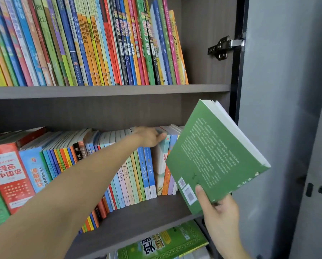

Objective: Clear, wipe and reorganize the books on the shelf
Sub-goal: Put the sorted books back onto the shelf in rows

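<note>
My right hand [220, 215] grips a green paperback [214, 156] by its lower corner, thumb on the back cover, and holds it tilted in front of the right end of the middle shelf [137, 219]. My left hand [149, 136] reaches across and rests on the tops of the upright books [149, 171] near the row's right end, fingers pressed against a pale book [161, 165] there. That row of colourful books fills the middle shelf from the left edge to about where the green book hangs.
The upper shelf [107, 90] carries a packed row of thin colourful books [81, 43] leaning left. A green book [163, 242] lies flat on the shelf below. The open grey cabinet door [279, 109] with its hinge [221, 47] stands at the right.
</note>
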Available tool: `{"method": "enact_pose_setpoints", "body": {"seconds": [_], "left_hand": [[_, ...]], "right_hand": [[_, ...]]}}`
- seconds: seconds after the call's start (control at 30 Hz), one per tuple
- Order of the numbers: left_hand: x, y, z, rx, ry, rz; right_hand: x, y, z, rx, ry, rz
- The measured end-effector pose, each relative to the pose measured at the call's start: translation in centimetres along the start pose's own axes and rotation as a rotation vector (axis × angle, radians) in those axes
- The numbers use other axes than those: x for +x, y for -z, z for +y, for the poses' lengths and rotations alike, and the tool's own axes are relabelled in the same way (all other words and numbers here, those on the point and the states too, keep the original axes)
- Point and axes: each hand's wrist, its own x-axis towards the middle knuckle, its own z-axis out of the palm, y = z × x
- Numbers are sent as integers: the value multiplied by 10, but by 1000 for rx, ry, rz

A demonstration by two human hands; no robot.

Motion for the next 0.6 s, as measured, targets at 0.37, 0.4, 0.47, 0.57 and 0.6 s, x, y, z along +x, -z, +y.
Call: {"method": "enact_pose_setpoints", "body": {"seconds": [0.37,0.4,0.47,0.57,0.6], "left_hand": [[-14,19,-7,-653,48,-253],[-18,22,-5,-659,51,-263],[-21,24,-5,-676,56,-264],[-18,17,-7,-808,136,-159],[-16,14,-10,-882,187,-82]], "right_hand": [[5,-58,30,42,-39,15],[6,-60,33,42,-49,17],[8,-66,40,10,-64,14],[11,-76,52,-95,-55,-27],[11,-81,56,-146,-29,-57]]}}
